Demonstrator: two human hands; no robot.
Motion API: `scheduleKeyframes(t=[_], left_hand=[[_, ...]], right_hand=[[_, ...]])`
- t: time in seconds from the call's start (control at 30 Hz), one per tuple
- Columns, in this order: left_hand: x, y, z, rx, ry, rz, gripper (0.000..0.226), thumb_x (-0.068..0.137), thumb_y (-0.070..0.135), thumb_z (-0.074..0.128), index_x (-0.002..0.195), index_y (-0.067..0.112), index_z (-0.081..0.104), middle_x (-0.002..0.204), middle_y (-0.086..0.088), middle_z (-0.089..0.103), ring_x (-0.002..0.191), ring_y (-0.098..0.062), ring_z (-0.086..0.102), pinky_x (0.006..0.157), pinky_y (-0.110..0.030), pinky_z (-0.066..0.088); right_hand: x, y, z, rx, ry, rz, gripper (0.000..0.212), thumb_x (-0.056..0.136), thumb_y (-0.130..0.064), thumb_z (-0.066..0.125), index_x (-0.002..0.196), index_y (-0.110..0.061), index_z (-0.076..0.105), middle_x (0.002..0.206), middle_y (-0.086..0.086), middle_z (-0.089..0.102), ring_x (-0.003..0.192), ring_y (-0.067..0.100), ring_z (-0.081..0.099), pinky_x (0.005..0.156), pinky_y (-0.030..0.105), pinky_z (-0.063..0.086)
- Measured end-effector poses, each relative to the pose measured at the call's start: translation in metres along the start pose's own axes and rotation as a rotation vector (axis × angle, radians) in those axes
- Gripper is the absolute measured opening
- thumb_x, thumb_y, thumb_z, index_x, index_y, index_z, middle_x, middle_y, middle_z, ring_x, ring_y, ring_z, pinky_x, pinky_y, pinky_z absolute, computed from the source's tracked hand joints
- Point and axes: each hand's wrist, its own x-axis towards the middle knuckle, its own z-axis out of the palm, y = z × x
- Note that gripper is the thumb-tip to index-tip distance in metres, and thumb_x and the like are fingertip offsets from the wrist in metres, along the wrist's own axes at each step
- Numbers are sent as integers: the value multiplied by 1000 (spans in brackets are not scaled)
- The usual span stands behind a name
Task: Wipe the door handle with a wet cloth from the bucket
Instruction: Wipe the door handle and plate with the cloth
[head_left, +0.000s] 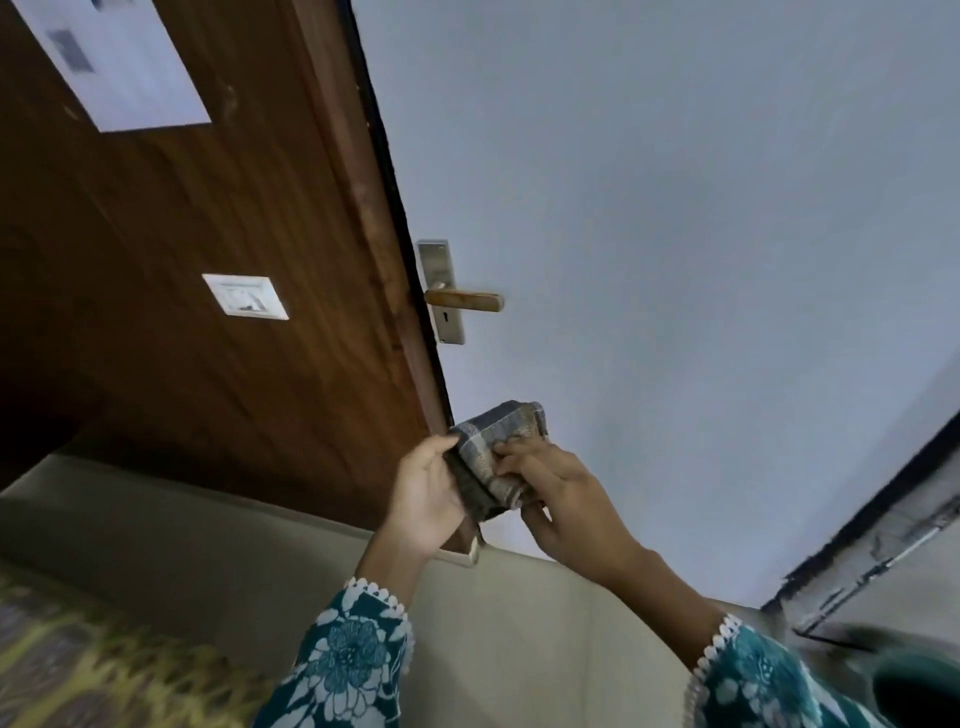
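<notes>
A brass-coloured door handle (465, 301) sticks out to the right from a steel lock plate (440, 291) on the pale grey-blue door (675, 208). Below it I hold a folded grey checked cloth (493, 452) in both hands. My left hand (423, 499) grips its left edge, and my right hand (561, 499) pinches its right side with fingers over the fold. The cloth is a hand's length below the handle and does not touch it. A dark green rim (919, 686) at the bottom right may be the bucket; most of it is cut off.
A dark wooden panel (208, 234) fills the left, with a white switch plate (245, 296) and a sheet of paper (114, 57) on it. The pale floor (208, 545) runs along the bottom, a patterned mat (78, 670) lies at the lower left, and a dark doorframe edge (857, 545) stands at the right.
</notes>
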Motion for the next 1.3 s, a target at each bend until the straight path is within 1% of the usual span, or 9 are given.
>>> scheduleKeyframes(t=[0.2,0.37,0.47,0.6,0.77,0.93,1.0,1.1,1.3], left_hand=[[26,6,-14,121,119,96,47,76,10,65,120,-7,57,119,-31,59,108,-42,60,94,-50,48],[35,15,-7,110,-1,70,38,96,31,44,117,6,63,118,-14,66,113,-25,61,86,-33,52],[45,29,-5,57,-69,29,54,91,46,40,118,4,60,114,-17,66,107,-26,62,86,-34,50],[65,42,-10,89,-99,2,61,84,51,41,127,9,52,123,-12,64,110,-20,62,89,-32,49],[80,60,-30,244,-126,-34,55,79,48,43,123,17,51,126,-8,57,118,-21,55,104,-42,40],[110,108,-59,738,160,517,55,79,52,62,122,20,57,106,-2,70,96,-11,68,86,-27,53],[132,137,-71,874,304,853,25,92,21,59,117,20,60,108,-4,69,100,-17,66,87,-32,53],[164,186,-71,1033,372,1239,35,91,-1,51,125,4,56,127,-12,59,120,-27,54,101,-37,44],[223,244,-56,1335,397,1485,59,95,21,46,146,0,24,155,-18,20,145,-27,11,115,-50,16]], right_hand=[[30,-3,9,156,-88,191,49,86,-35,53,132,-18,52,143,1,47,133,3,35,106,10,27],[63,1,34,-38,-280,305,93,80,-74,25,150,-15,12,157,3,18,144,18,16,115,32,21],[83,10,33,118,-136,394,70,83,-58,55,138,-22,30,116,-5,56,95,15,59,82,30,51],[102,29,28,129,-22,472,39,87,-25,62,124,-19,49,73,2,69,53,16,65,59,33,58],[122,40,30,133,22,478,28,94,-14,55,121,-17,59,79,8,73,61,23,69,51,7,48],[142,41,29,64,174,462,35,89,-11,61,123,-19,60,75,-4,70,57,6,62,58,-1,42],[158,34,25,19,276,386,38,87,-9,63,122,-23,60,68,-1,71,64,9,64,58,0,43],[199,35,28,-180,401,226,41,87,-12,56,127,-16,57,83,3,73,70,14,67,67,22,55],[263,81,84,-750,253,-37,47,74,3,43,115,-1,65,120,22,64,112,33,62,91,43,51]])
